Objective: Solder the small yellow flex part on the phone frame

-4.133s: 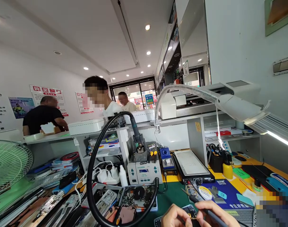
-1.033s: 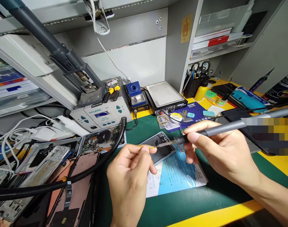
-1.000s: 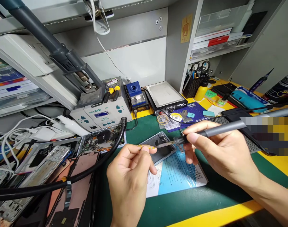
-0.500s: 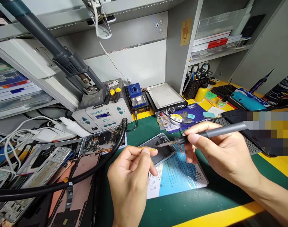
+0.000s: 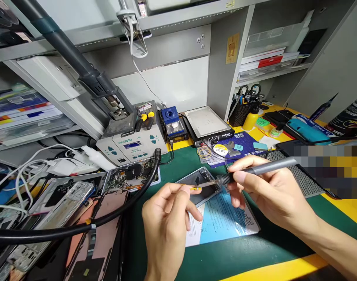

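- Head view: left hand [image 5: 168, 222] has a slim yellow strip [image 5: 195, 189] pinched between thumb and forefinger, one end poking out!
- Right hand [image 5: 272, 191] closed pen-style round a soldering iron [image 5: 266, 167], tip right by the strip's end; touching or not, can't tell.
- Behind them, a dark phone frame [image 5: 206, 194] overlaps a blue-and-white sheet [image 5: 225, 218] on the green mat [image 5: 219, 259].
- Farther back, the grey station [image 5: 128, 150].
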`<action>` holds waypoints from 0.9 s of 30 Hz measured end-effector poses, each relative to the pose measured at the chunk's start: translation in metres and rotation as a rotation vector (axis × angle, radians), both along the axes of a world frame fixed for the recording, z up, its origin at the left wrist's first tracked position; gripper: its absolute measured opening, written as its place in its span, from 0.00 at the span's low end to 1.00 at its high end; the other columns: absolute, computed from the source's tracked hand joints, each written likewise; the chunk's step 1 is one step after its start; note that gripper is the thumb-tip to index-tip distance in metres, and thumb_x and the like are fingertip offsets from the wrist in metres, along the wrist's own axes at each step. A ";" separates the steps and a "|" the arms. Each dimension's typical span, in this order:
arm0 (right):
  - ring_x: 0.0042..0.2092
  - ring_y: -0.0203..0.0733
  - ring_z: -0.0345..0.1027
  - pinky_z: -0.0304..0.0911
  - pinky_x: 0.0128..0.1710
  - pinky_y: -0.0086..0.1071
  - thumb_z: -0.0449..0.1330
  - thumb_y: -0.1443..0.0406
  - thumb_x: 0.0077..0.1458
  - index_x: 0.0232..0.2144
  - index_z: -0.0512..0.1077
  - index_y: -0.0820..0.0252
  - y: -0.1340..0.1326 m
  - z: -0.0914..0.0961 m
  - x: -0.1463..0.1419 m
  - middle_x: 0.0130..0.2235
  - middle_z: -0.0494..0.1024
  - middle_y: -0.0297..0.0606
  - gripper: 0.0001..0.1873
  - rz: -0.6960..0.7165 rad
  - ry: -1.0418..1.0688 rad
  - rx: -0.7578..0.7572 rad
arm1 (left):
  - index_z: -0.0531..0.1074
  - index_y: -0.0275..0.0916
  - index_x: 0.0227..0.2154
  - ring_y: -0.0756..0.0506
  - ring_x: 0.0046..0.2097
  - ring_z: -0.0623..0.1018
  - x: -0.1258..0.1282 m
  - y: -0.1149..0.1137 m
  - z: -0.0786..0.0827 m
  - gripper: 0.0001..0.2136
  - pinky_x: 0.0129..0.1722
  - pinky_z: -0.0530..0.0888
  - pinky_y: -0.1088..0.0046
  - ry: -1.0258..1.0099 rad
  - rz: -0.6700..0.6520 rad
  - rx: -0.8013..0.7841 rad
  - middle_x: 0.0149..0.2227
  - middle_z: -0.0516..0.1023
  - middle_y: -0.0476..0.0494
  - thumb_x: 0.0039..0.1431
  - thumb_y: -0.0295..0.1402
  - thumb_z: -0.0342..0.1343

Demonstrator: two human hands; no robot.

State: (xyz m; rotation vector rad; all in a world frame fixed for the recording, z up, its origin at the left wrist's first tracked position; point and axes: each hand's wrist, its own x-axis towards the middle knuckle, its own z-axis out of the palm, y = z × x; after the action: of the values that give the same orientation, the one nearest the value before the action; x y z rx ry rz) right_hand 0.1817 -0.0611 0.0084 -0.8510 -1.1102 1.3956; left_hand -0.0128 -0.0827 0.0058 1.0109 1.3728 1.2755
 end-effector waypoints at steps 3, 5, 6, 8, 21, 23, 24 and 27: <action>0.23 0.44 0.74 0.68 0.21 0.30 0.71 0.59 0.59 0.37 0.78 0.55 0.001 0.001 0.000 0.23 0.79 0.36 0.09 0.000 0.004 -0.014 | 0.80 0.37 0.28 0.49 0.20 0.71 0.000 -0.001 0.000 0.15 0.19 0.60 0.75 0.002 -0.012 0.001 0.17 0.77 0.44 0.62 0.44 0.60; 0.23 0.44 0.74 0.68 0.20 0.30 0.71 0.58 0.58 0.37 0.77 0.56 0.000 0.002 -0.001 0.23 0.79 0.36 0.09 0.010 0.016 -0.027 | 0.80 0.37 0.28 0.49 0.20 0.71 0.000 -0.001 0.000 0.15 0.19 0.61 0.75 0.001 -0.020 0.007 0.18 0.77 0.44 0.62 0.44 0.60; 0.23 0.44 0.74 0.68 0.20 0.30 0.71 0.58 0.58 0.37 0.77 0.56 0.000 0.002 -0.001 0.24 0.79 0.37 0.10 0.017 0.020 -0.033 | 0.80 0.37 0.28 0.49 0.20 0.71 0.000 -0.002 0.000 0.15 0.19 0.61 0.75 0.002 -0.024 0.009 0.18 0.77 0.44 0.63 0.43 0.59; 0.23 0.44 0.74 0.68 0.20 0.30 0.71 0.59 0.59 0.38 0.78 0.56 -0.001 0.001 -0.001 0.24 0.79 0.37 0.09 0.025 0.016 -0.030 | 0.80 0.37 0.29 0.49 0.21 0.71 0.000 -0.002 0.000 0.15 0.20 0.62 0.75 0.004 -0.028 0.010 0.18 0.77 0.44 0.63 0.43 0.59; 0.24 0.41 0.75 0.69 0.22 0.27 0.70 0.61 0.61 0.37 0.79 0.54 -0.003 0.001 -0.001 0.25 0.78 0.34 0.05 0.028 0.001 0.049 | 0.79 0.37 0.28 0.47 0.22 0.75 0.002 -0.001 -0.001 0.14 0.20 0.63 0.73 -0.019 0.003 0.017 0.31 0.86 0.37 0.63 0.41 0.57; 0.24 0.41 0.75 0.69 0.22 0.27 0.69 0.60 0.62 0.38 0.79 0.54 -0.003 0.000 -0.001 0.25 0.78 0.34 0.05 0.027 -0.010 0.061 | 0.78 0.37 0.27 0.47 0.22 0.76 0.001 -0.001 0.000 0.14 0.19 0.63 0.73 -0.031 0.005 0.018 0.32 0.86 0.37 0.63 0.41 0.57; 0.24 0.41 0.75 0.69 0.22 0.27 0.69 0.60 0.62 0.38 0.79 0.53 -0.002 -0.001 -0.001 0.25 0.78 0.34 0.05 0.028 -0.012 0.067 | 0.78 0.37 0.27 0.47 0.22 0.76 0.001 -0.001 0.000 0.14 0.19 0.63 0.73 -0.037 0.007 0.018 0.32 0.86 0.37 0.63 0.41 0.56; 0.24 0.41 0.75 0.69 0.22 0.27 0.70 0.60 0.61 0.38 0.79 0.53 -0.002 -0.002 0.000 0.24 0.78 0.33 0.06 0.029 -0.021 0.078 | 0.78 0.36 0.27 0.47 0.22 0.76 0.001 -0.001 -0.001 0.15 0.19 0.63 0.73 -0.047 0.001 0.023 0.32 0.86 0.36 0.63 0.41 0.56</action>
State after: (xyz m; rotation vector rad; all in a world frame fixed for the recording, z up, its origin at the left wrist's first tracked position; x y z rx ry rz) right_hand 0.1821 -0.0628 0.0065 -0.7979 -1.1892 1.3608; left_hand -0.0119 -0.0840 0.0052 0.9902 1.3261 1.3107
